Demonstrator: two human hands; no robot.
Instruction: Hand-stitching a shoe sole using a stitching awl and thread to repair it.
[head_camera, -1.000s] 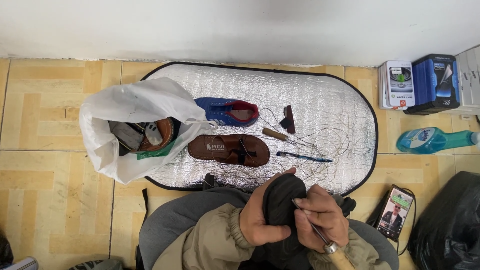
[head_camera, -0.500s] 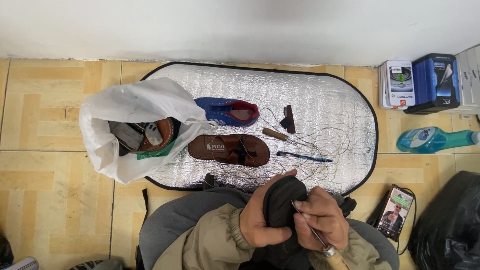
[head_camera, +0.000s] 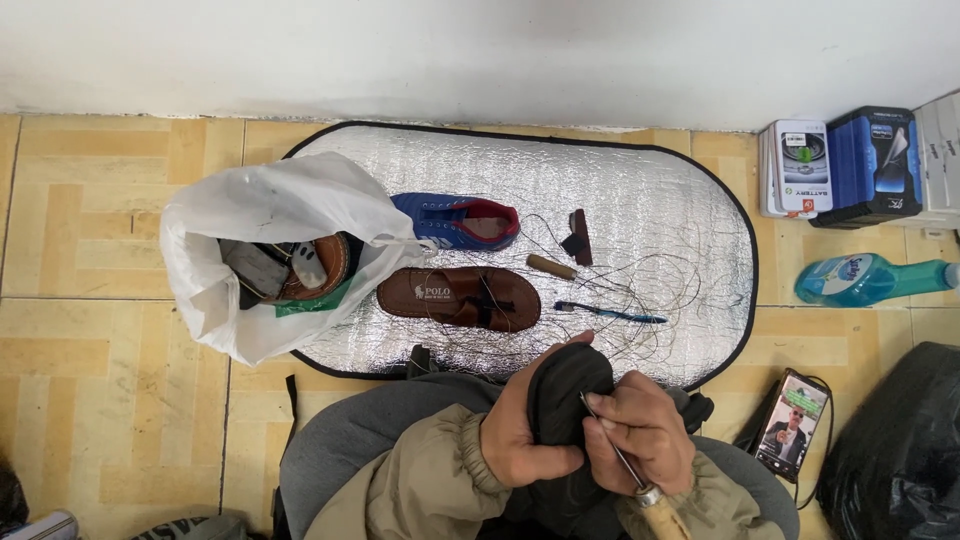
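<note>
My left hand (head_camera: 525, 425) grips a black shoe (head_camera: 567, 392) held upright over my lap. My right hand (head_camera: 640, 430) holds a wooden-handled awl (head_camera: 640, 482), its thin metal shaft angled up with the tip against the shoe. Thread trails from the shoe onto the silver mat (head_camera: 640, 190). On the mat lie a brown sandal (head_camera: 458, 297), a blue and red shoe (head_camera: 455, 220), a small wooden-handled tool (head_camera: 551, 266), a dark brush (head_camera: 577, 237) and a blue toothbrush (head_camera: 610, 314).
A white plastic bag (head_camera: 270, 250) with shoes inside sits on the mat's left end. A phone (head_camera: 795, 424) lies on the tiled floor at right, beside a black bag (head_camera: 900, 450). A teal bottle (head_camera: 870, 278) and boxes (head_camera: 840, 165) stand by the wall.
My right hand has slid the awl slightly up along the shoe. The left hand keeps its grip and the mat's things are unmoved.
</note>
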